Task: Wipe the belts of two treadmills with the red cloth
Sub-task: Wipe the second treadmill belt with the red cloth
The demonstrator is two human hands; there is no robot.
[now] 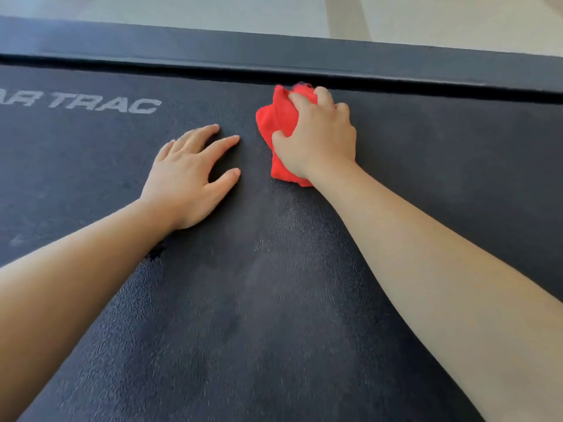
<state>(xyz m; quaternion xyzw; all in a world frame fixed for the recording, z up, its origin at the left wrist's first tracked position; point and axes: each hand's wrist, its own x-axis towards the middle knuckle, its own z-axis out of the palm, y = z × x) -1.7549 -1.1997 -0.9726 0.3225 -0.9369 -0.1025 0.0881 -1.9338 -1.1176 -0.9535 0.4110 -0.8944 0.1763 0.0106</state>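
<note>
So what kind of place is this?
Most likely a gym or fitness room. The black textured surface is a treadmill belt, with a logo ending in TRAC printed on it and a dark side rail along its far edge. The right hand grips a red cloth on it.

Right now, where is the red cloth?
In the head view the red cloth is bunched under the right hand on the treadmill belt, right of centre, close to the far side rail; the left hand lies flat beside it.
</note>
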